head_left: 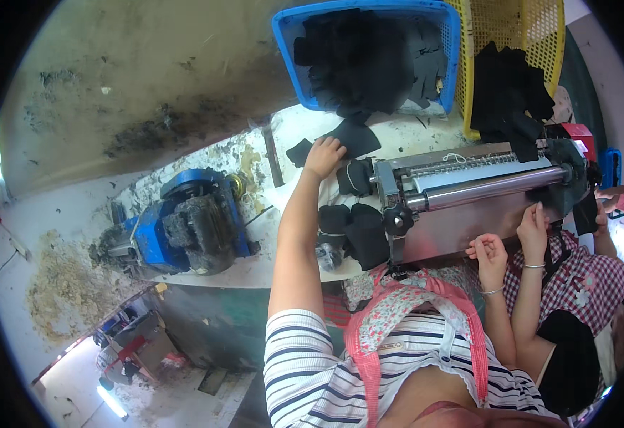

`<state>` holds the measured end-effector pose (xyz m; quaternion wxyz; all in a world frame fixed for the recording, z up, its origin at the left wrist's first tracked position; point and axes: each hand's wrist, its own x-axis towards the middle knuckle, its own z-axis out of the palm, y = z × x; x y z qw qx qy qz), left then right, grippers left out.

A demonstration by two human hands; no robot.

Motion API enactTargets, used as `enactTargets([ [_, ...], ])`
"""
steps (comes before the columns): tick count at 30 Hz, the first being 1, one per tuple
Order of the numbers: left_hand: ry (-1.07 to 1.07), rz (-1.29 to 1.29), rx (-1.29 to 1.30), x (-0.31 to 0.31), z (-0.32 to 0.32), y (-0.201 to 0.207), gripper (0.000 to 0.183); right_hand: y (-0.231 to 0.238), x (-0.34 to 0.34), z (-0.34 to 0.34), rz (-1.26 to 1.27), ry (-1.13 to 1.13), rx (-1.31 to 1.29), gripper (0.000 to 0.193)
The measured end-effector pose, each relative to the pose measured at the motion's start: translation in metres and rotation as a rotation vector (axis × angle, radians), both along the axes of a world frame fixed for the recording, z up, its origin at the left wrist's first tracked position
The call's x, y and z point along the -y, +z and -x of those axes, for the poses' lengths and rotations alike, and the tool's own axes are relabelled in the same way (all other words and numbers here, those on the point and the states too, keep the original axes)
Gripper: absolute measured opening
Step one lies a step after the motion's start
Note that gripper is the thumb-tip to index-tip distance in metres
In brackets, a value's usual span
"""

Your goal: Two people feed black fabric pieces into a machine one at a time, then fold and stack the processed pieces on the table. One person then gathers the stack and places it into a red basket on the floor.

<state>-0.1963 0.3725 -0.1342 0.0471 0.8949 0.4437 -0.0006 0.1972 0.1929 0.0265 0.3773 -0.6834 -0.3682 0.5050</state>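
Observation:
My left hand is on the worktable, its curled fingers closed on a black fabric piece. Another black piece lies just beyond the fingertips. My right hand, with a bracelet at the wrist, hovers over the front of a metal tray. Its fingers are bent together, and I cannot make out whether anything is between them. Behind that tray sits a machine with a shiny steel roller. Tied black fabric bundles rest against its left side, with more black pieces below.
A co-worker's hand touches the tray from the right; a checked apron shows there. A blue basket and a yellow basket at the back hold black pieces. Left stands a lint-covered blue machine. Debris marks the table.

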Motion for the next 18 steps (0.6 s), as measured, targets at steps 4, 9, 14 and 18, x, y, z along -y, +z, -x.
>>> enactTargets([
  [4, 0.09, 0.015, 0.075, 0.009, 0.007, -0.002, 0.015, 0.005, -0.002, 0.003, -0.003, 0.037, 0.028, 0.009],
  [9, 0.14, 0.029, 0.139, 0.019, 0.019, -0.003, 0.02, -0.023, 0.009, -0.013, -0.121, 0.325, 0.342, 0.012],
  [14, 0.216, -0.062, 0.268, 0.031, 0.006, 0.021, 0.011, -0.009, 0.018, 0.034, -0.037, 0.394, 0.254, 0.012],
  [18, 0.249, -0.047, 0.251, 0.064, 0.02, 0.017, 0.026, 0.009, 0.014, 0.06, 0.11, 0.373, 0.002, 0.012],
])
